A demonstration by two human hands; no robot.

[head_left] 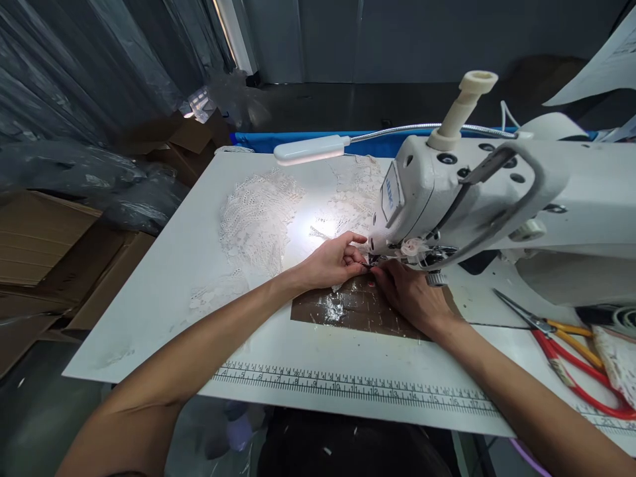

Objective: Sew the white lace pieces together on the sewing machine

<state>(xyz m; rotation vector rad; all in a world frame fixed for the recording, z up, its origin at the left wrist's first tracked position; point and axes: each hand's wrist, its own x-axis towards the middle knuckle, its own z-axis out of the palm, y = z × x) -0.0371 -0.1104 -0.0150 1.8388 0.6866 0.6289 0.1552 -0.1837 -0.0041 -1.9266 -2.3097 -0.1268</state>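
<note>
Bare forearms (pixel 233 324) cross the front edge of the sewing table (pixel 163 285).
White sewing machine (pixel 501 192) occupies the table's right side; white lace (pixel 258 218) lies toward the back edge; brown sheet (pixel 348 318) lies between presser foot (pixel 374 259) and front edge. Right hand (pixel 415 291): over the sheet, fingertips beside the presser foot; grip cannot be told. Left hand (pixel 332 262): thumb and finger clamped together on a small workpiece (pixel 367 266) at the presser foot, material unclear. Judged light, soft, easily snagged; best held flat by its edges.

Dim room, grey panelled wall (pixel 322 40) behind, dark floor (pixel 318 109), grey plastic sheeting (pixel 99 66) at upper left, open cardboard boxes (pixel 44 232) beside a white table (pixel 169 278), slim lamp (pixel 313 150) casting bright light.
</note>
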